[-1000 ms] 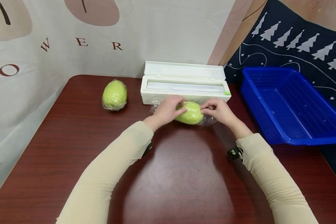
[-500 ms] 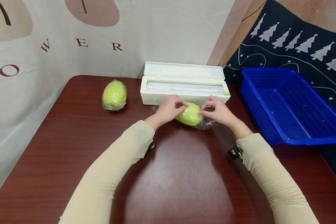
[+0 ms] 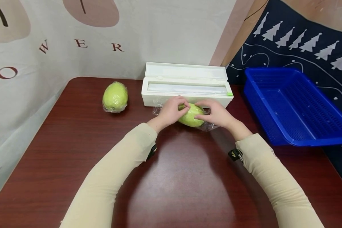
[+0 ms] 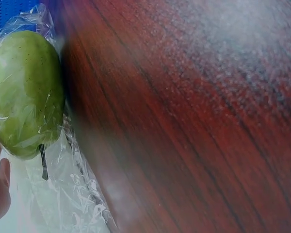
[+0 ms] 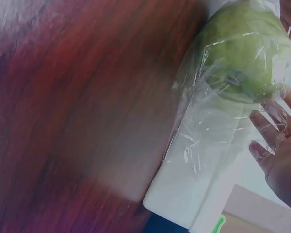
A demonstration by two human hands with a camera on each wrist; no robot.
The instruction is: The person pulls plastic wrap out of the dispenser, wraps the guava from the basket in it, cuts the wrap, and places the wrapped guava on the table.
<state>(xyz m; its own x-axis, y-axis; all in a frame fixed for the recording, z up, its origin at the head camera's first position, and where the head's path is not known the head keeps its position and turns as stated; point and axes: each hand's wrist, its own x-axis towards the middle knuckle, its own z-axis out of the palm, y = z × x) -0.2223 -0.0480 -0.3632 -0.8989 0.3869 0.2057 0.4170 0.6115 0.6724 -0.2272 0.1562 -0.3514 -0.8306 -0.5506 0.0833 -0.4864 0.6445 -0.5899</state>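
A green pear [image 3: 191,117] with a dark stem lies on its side in loose clear plastic wrap [image 3: 208,125], just in front of a white wrap box. On the pear's left, my left hand [image 3: 171,110] brings thumb and forefinger together and pinches wrap over the fruit. My right hand [image 3: 216,113] is at the right end, thumb and fingers spread apart around it. In the right wrist view, wrap [image 5: 199,131] hangs past the fruit toward these fingers [image 5: 266,128]. The left wrist view shows the stem and wrap trailing below the pear [image 4: 26,92].
The white wrap box [image 3: 185,100] stands at the back with its lid up and a film roll inside. Another wrapped green pear [image 3: 115,96] sits at the back left. To the right is a blue plastic basket [image 3: 276,123]. A cloth hangs behind the table.
My right hand, earlier pinching at the pear's right end, has spread its fingers and moved slightly left over the fruit. My left thumb and forefinger have closed together; that hand stays in place.
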